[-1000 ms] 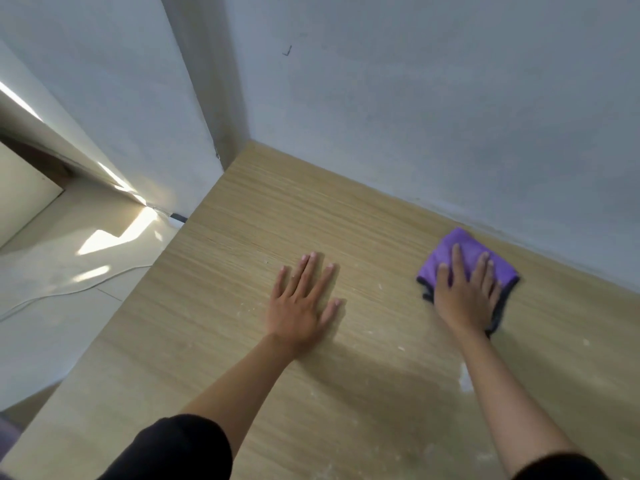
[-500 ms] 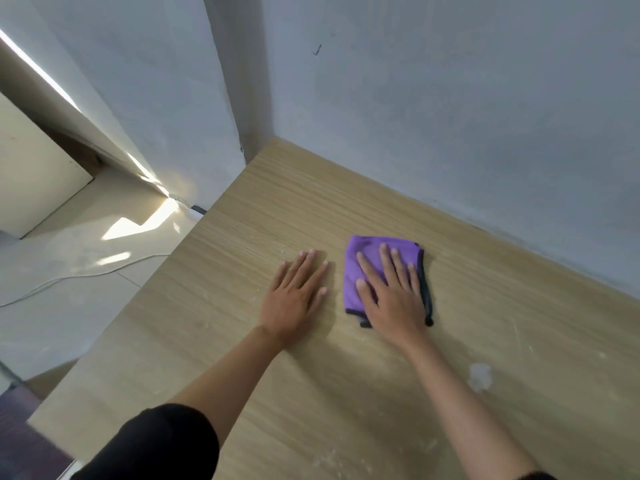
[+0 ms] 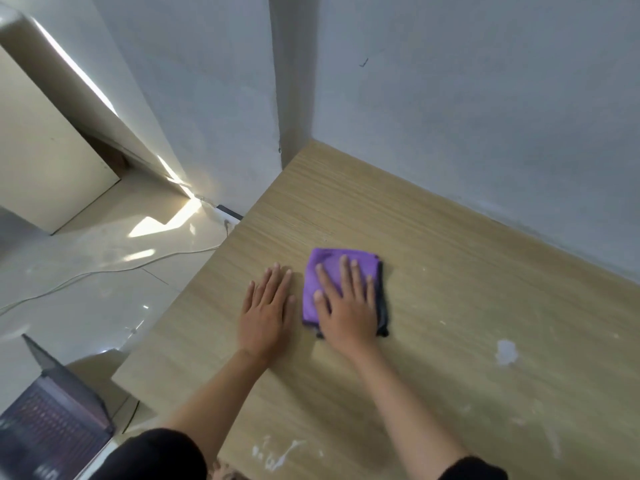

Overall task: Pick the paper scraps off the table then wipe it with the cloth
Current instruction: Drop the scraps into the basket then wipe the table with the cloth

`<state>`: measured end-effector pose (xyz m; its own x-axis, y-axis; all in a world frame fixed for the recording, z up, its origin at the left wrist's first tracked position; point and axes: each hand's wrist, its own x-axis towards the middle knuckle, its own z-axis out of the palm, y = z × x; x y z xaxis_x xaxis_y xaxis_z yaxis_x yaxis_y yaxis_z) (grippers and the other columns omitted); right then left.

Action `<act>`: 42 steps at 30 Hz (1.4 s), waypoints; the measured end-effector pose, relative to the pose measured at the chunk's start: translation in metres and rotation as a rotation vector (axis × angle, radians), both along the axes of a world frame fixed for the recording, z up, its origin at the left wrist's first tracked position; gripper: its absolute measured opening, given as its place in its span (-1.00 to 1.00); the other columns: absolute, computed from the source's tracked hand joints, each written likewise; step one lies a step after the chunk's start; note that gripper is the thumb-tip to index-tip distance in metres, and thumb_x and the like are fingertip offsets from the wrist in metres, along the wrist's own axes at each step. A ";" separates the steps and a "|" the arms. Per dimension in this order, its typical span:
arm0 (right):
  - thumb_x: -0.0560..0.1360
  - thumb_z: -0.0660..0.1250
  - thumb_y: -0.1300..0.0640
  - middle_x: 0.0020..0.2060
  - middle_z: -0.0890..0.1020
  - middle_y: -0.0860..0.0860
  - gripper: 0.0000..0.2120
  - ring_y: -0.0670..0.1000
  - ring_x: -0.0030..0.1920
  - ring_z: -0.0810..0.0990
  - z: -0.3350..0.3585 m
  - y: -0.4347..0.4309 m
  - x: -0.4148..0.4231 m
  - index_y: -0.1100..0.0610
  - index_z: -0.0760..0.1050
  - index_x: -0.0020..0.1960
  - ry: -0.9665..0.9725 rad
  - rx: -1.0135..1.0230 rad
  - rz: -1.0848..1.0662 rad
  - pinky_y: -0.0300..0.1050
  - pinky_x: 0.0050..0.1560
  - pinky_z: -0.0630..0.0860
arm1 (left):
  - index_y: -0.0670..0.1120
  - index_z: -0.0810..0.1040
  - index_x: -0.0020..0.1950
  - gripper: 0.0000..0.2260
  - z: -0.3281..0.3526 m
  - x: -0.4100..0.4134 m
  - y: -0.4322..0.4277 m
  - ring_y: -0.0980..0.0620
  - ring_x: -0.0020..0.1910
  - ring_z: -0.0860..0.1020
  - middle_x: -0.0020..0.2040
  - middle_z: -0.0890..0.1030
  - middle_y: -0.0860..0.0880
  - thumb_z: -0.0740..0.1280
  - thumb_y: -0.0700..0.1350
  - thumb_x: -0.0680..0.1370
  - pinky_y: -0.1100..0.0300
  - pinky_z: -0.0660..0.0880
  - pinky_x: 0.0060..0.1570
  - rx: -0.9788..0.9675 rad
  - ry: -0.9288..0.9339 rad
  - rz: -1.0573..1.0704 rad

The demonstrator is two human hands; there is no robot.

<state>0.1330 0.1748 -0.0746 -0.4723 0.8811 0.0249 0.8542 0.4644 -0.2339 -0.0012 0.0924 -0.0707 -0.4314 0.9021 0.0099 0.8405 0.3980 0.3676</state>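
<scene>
The left arm (image 3: pixel 214 393) and right arm (image 3: pixel 408 403) reach forward, bare below dark sleeves (image 3: pixel 156 455). The left hand (image 3: pixel 266 313) lies palm down, fingers straight and close together. The right hand (image 3: pixel 346 306), just beside it, lies palm down too, fingers straight and slightly spread.

Pale grey plaster walls (image 3: pixel 485 116) meet in a corner beyond the grip. Left of it, glossy white floor tiles (image 3: pixel 86 306) catch sunlight (a thin white cable (image 3: pixel 104 271) crosses them).
</scene>
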 end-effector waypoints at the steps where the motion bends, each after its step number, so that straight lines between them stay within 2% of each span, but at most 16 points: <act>1: 0.54 0.04 -0.13 0.46 0.24 0.08 -0.54 0.10 0.48 0.16 0.001 -0.022 -0.001 -0.17 0.21 0.44 -0.010 -0.003 0.053 0.13 0.43 0.04 | 0.02 0.19 0.49 -0.51 0.001 -0.004 -0.007 0.13 0.49 0.03 0.50 0.11 0.07 -0.09 0.11 0.57 0.24 -0.22 0.43 -0.008 -0.007 0.002; 3: 0.54 0.04 -0.14 0.48 0.20 0.02 -0.54 0.06 0.49 0.11 0.002 -0.052 0.012 -0.20 0.16 0.44 -0.014 -0.007 0.118 0.11 0.43 0.05 | 0.02 0.10 0.50 -0.48 0.002 -0.015 -0.023 0.16 0.49 -0.07 0.49 -0.01 0.11 -0.15 0.14 0.56 0.25 -0.27 0.43 -0.013 -0.024 -0.023; 5: 0.54 0.04 -0.15 0.47 0.23 0.01 -0.54 0.05 0.48 0.15 0.000 -0.060 0.037 -0.21 0.19 0.43 -0.016 0.014 0.105 0.10 0.42 0.07 | 0.03 0.09 0.50 -0.45 0.003 -0.029 -0.039 0.15 0.48 -0.09 0.50 -0.01 0.11 -0.18 0.16 0.54 0.26 -0.29 0.42 -0.007 -0.029 -0.056; 9: 0.50 -0.05 -0.19 0.45 0.27 0.10 -0.49 0.12 0.45 0.23 0.001 -0.038 0.060 -0.13 0.26 0.41 -0.037 0.006 -0.265 0.11 0.43 0.05 | 0.03 0.13 0.50 -0.44 0.005 -0.054 -0.070 0.16 0.48 -0.07 0.53 0.07 0.04 -0.18 0.16 0.53 0.27 -0.30 0.41 -0.012 -0.042 -0.046; 12: 0.54 -0.02 -0.16 0.50 0.11 0.10 -0.51 0.09 0.51 0.02 0.006 -0.031 0.030 -0.14 0.15 0.45 -0.034 -0.118 -0.427 0.15 0.47 -0.10 | 0.06 0.08 0.50 -0.40 0.003 -0.068 -0.097 0.21 0.46 -0.15 0.54 0.03 0.04 -0.24 0.19 0.49 0.22 -0.27 0.44 -0.041 -0.069 -0.015; 17: 0.47 0.08 -0.14 0.41 0.33 0.16 -0.52 0.18 0.42 0.29 0.004 -0.103 -0.056 -0.13 0.33 0.38 0.028 0.001 -0.132 0.19 0.41 0.06 | 0.05 0.16 0.49 -0.39 0.005 -0.086 -0.127 0.10 0.51 0.00 0.53 0.11 0.02 -0.23 0.19 0.48 0.12 -0.12 0.47 -0.032 -0.075 0.042; 22: 0.54 0.05 -0.16 0.50 0.12 0.01 -0.50 0.07 0.51 0.01 0.006 -0.200 -0.076 -0.21 0.07 0.47 -0.026 -0.001 0.188 0.13 0.41 -0.04 | 0.00 0.13 0.50 -0.44 0.005 -0.104 -0.146 0.03 0.53 0.01 0.54 0.08 -0.02 -0.17 0.16 0.54 0.07 -0.06 0.49 -0.057 -0.122 0.143; 24: 0.52 0.06 -0.18 0.49 0.16 -0.01 -0.51 0.05 0.50 0.06 0.002 -0.197 -0.060 -0.23 0.13 0.45 -0.011 -0.001 0.136 0.12 0.42 -0.02 | 0.01 0.11 0.51 -0.54 0.005 -0.111 -0.152 0.03 0.53 0.00 0.54 0.08 -0.02 -0.07 0.07 0.61 0.05 -0.01 0.49 -0.071 -0.168 0.170; 27: 0.50 0.01 -0.20 0.47 0.22 0.04 -0.51 0.06 0.49 0.14 0.002 -0.166 -0.048 -0.21 0.22 0.42 -0.015 -0.014 -0.159 0.14 0.44 -0.04 | 0.03 0.11 0.50 -0.56 0.007 -0.121 -0.160 0.06 0.51 0.07 0.52 0.15 0.02 -0.03 0.05 0.62 0.04 0.06 0.46 -0.043 -0.259 0.151; 29: 0.51 -0.07 -0.21 0.51 0.10 0.06 -0.49 0.06 0.51 0.01 0.007 -0.143 -0.058 -0.20 0.12 0.45 -0.037 -0.090 -0.299 0.15 0.47 -0.14 | 0.05 0.15 0.49 -0.54 0.011 -0.124 -0.163 0.04 0.48 0.18 0.50 0.23 0.04 -0.09 0.09 0.60 0.02 0.13 0.43 0.005 -0.344 0.147; 31: 0.56 -0.07 -0.18 0.53 -0.05 0.06 -0.51 0.05 0.52 -0.15 0.012 -0.128 -0.083 -0.20 -0.01 0.48 -0.053 -0.181 -0.321 0.17 0.46 -0.24 | 0.08 0.18 0.47 -0.54 0.017 -0.122 -0.163 0.00 0.43 0.27 0.47 0.29 0.05 -0.13 0.11 0.58 -0.01 0.18 0.39 0.053 -0.414 0.164; 34: 0.57 -0.02 -0.14 0.52 -0.03 0.09 -0.52 0.09 0.52 -0.12 0.012 -0.138 -0.131 -0.19 0.02 0.48 -0.025 -0.165 -0.122 0.18 0.43 -0.30 | 0.08 0.18 0.47 -0.57 0.023 -0.118 -0.160 0.01 0.43 0.27 0.47 0.29 0.06 -0.12 0.09 0.62 -0.02 0.17 0.40 0.086 -0.478 0.216; 36: 0.54 -0.03 -0.14 0.50 0.11 0.11 -0.52 0.13 0.51 0.01 0.007 -0.165 -0.152 -0.18 0.11 0.46 -0.032 -0.074 0.089 0.19 0.42 -0.24 | 0.06 0.21 0.46 -0.53 0.024 -0.118 -0.159 -0.02 0.40 0.32 0.44 0.34 0.04 -0.14 0.12 0.60 0.02 0.23 0.35 0.119 -0.499 0.265; 38: 0.55 -0.05 -0.15 0.50 0.15 0.07 -0.53 0.11 0.51 0.04 0.004 -0.190 -0.152 -0.19 0.09 0.46 -0.074 -0.028 0.270 0.19 0.40 -0.14 | 0.06 0.22 0.45 -0.48 0.024 -0.120 -0.157 -0.06 0.35 0.39 0.40 0.41 0.00 -0.18 0.15 0.54 0.03 0.32 0.27 0.129 -0.507 0.301; 40: 0.55 0.00 -0.16 0.50 0.14 0.02 -0.53 0.06 0.51 0.03 0.003 -0.192 -0.133 -0.22 0.08 0.46 -0.052 -0.034 0.324 0.16 0.41 -0.08 | 0.08 0.20 0.46 -0.46 0.025 -0.122 -0.153 -0.06 0.33 0.41 0.39 0.41 0.02 -0.18 0.17 0.52 0.05 0.34 0.24 0.097 -0.518 0.323; 42: 0.53 0.04 -0.16 0.49 0.19 -0.01 -0.53 0.04 0.50 0.07 0.002 -0.173 -0.108 -0.23 0.15 0.44 -0.015 -0.024 0.244 0.14 0.43 -0.04 | 0.11 0.20 0.46 -0.45 0.029 -0.124 -0.145 -0.06 0.33 0.41 0.40 0.41 0.05 -0.15 0.20 0.50 0.05 0.32 0.25 0.072 -0.521 0.325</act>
<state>0.0255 0.0013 -0.0721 -0.6716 0.7409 -0.0037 0.7207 0.6520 -0.2356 -0.1255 -0.0528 -0.0419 -0.6482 0.7289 -0.2204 0.3834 0.5624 0.7326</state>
